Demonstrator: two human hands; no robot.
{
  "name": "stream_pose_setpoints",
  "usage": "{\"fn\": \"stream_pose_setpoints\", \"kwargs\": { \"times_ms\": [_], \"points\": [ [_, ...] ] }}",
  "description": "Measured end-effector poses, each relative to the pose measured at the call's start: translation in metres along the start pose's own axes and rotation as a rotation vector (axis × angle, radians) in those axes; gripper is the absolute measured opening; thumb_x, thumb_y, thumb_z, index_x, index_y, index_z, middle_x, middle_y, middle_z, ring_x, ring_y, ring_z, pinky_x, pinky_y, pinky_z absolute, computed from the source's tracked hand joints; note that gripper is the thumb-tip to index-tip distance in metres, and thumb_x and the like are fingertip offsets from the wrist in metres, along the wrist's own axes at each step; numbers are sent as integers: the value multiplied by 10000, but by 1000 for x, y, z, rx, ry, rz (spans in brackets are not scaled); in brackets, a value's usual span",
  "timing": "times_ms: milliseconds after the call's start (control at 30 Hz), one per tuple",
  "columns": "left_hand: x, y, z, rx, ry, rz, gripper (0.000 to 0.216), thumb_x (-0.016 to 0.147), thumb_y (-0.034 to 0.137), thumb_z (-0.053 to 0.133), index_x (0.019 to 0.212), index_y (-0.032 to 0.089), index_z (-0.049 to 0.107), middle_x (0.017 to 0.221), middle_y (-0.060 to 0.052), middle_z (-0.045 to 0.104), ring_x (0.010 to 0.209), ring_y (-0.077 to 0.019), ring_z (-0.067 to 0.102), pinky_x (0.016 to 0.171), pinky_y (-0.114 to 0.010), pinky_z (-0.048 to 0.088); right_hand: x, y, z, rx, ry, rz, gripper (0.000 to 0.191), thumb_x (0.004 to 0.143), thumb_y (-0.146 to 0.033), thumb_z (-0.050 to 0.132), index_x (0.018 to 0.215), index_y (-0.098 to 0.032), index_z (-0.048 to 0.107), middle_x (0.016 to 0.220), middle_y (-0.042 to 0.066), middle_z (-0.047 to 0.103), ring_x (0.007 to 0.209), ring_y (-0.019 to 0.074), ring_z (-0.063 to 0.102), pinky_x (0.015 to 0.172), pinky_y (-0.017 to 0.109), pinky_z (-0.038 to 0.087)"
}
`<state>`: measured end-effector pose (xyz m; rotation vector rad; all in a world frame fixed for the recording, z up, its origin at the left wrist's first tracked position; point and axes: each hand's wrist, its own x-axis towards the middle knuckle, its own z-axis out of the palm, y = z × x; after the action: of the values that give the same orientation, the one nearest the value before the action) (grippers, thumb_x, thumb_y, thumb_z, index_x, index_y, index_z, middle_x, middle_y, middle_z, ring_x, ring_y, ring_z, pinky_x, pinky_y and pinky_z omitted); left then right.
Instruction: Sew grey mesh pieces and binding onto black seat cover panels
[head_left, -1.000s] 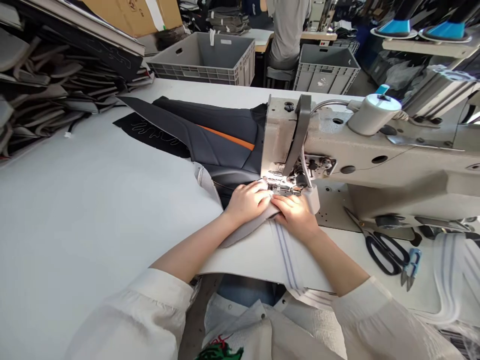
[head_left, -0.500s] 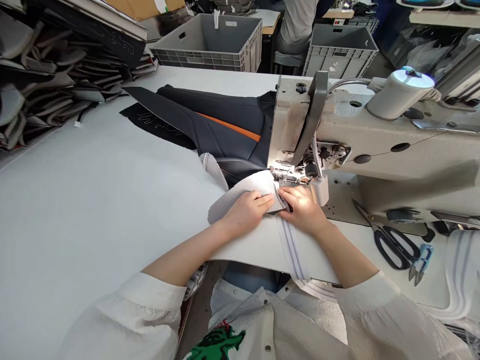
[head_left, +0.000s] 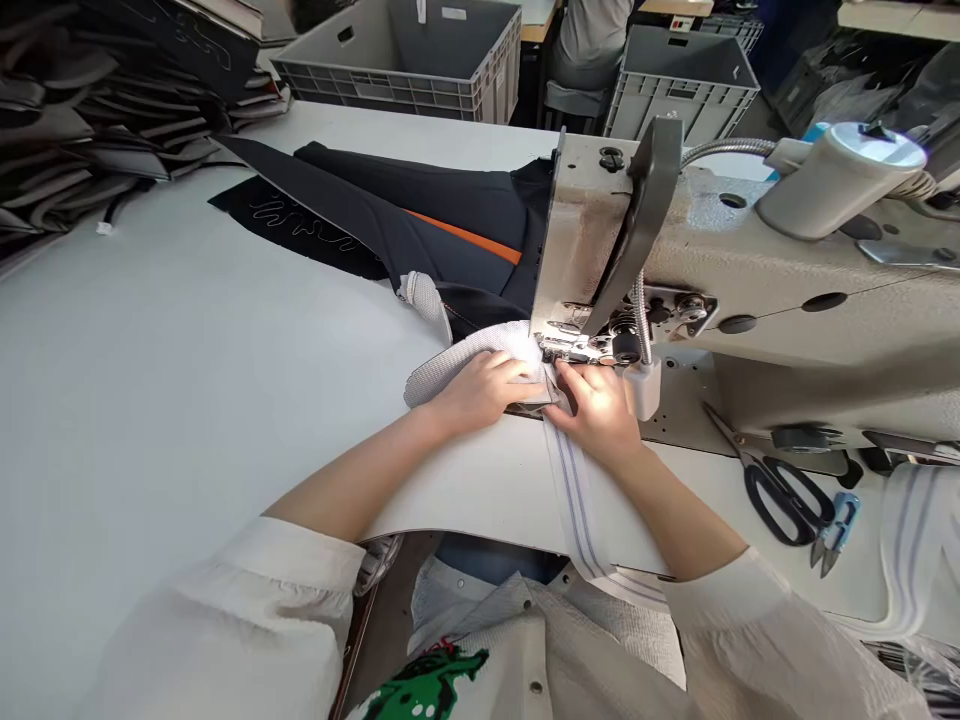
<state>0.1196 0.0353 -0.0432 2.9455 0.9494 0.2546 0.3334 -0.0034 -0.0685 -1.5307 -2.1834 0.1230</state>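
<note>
My left hand [head_left: 480, 392] lies closed on a folded grey mesh fabric piece [head_left: 450, 365], pressing it down just in front of the presser foot [head_left: 577, 350] of the sewing machine [head_left: 750, 290]. My right hand [head_left: 604, 410] pinches the edge of the same fabric together with a white striped tape [head_left: 574, 500] that runs from the needle toward me. Behind the needle lies a dark cover with an orange stripe [head_left: 450, 240].
Black scissors [head_left: 784, 495] and small blue thread snips [head_left: 836, 530] lie at the right of the machine bed. Grey crates [head_left: 420, 55] stand behind the white table [head_left: 165, 360]; a seated person [head_left: 592, 40] is beyond. Stacked dark pieces [head_left: 82, 120] fill the far left.
The grey mesh fold has been turned up over the dark fabric near the needle. Both hands shifted slightly, staying at the presser foot; the camera leaned forward and down.
</note>
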Motion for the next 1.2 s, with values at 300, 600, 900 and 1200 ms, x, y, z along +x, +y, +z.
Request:
{"fn": "stream_pose_setpoints", "kwargs": {
  "times_ms": [300,600,900,1200],
  "points": [
    [-1,-10,-3,40,-32,61,527,828,0,388,1153,339,628,1020,-46,569,932,-203,475,803,-334,363,-7,-1,-6,130,-29,151,321,798,-438,622,1064,-264,674,966,35,629,929,244,571,856,392,461],
    [-3,-8,-1,171,99,154,535,852,18,418,1207,382,584,965,-38,559,891,-195,467,741,-315,349,-4,-13,-4,297,27,240,180,831,-308,583,934,-232,710,821,14,701,754,180,626,738,323,497],
    [0,-21,3,79,99,141,536,818,20,482,1161,408,620,961,-34,542,882,-188,452,774,-304,360,-9,-20,-1,-34,125,-115,221,894,-243,510,982,-182,703,944,42,710,796,193,564,756,330,463],
    [22,-50,12,32,160,122,492,858,39,434,1111,388,671,883,-37,532,839,-176,443,782,-302,369,1,-20,5,-176,127,-126,311,871,-245,530,1142,-135,637,1121,69,679,860,210,555,769,340,441]
  ]
}}
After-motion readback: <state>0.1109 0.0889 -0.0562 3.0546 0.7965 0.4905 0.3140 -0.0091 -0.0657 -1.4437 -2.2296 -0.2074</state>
